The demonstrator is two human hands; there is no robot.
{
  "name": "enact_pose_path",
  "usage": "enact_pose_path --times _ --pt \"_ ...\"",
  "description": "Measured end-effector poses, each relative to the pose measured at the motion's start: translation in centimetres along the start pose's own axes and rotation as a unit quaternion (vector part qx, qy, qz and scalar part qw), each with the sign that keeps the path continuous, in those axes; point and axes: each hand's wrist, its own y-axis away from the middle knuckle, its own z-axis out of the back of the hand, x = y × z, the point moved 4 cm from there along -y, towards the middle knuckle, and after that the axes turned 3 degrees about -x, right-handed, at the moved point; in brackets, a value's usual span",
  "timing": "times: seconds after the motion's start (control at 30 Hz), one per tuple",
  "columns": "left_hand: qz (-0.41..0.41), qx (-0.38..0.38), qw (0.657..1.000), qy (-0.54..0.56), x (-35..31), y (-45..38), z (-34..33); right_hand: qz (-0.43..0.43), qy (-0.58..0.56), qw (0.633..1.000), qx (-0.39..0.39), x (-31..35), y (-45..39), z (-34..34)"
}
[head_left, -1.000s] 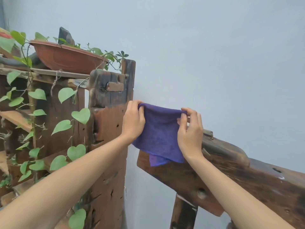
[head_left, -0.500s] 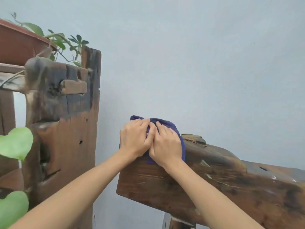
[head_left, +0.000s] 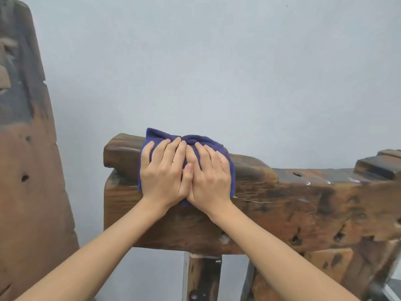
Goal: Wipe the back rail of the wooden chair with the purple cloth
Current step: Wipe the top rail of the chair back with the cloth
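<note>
The purple cloth (head_left: 154, 135) is draped over the top left end of the chair's dark, weathered back rail (head_left: 282, 205). My left hand (head_left: 163, 173) and my right hand (head_left: 209, 177) lie side by side on the cloth, palms down, fingers spread, thumbs touching, pressing it against the rail's front face and top edge. Most of the cloth is hidden under my hands; only its upper edge and side edges show.
A tall rough wooden post (head_left: 26, 159) stands at the left, a gap of wall between it and the rail. Below the rail a chair upright (head_left: 201, 276) runs down. A raised wooden block (head_left: 377, 164) sits on the rail at the far right. A pale wall (head_left: 217, 61) is behind.
The cloth went from being held up spread between both hands to lying bunched on the rail under them. My view has swung right and closer, so the plant shelf has left the frame.
</note>
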Motion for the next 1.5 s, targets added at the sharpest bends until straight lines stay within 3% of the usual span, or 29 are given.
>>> enact_pose_path --times 0.53,0.97,1.5 --pt "-0.065 0.003 0.998 0.0 -8.9 2.5 -3.7 -0.099 0.063 0.993 -0.02 -6.5 7.6 0.5" --pt "-0.085 0.037 0.996 -0.013 -19.9 2.1 -6.8 -0.039 0.046 0.998 -0.012 -18.0 11.5 2.9" --pt "-0.026 0.034 0.999 0.016 -28.3 0.0 -7.6 0.057 0.022 0.998 0.012 -27.6 10.1 5.5"
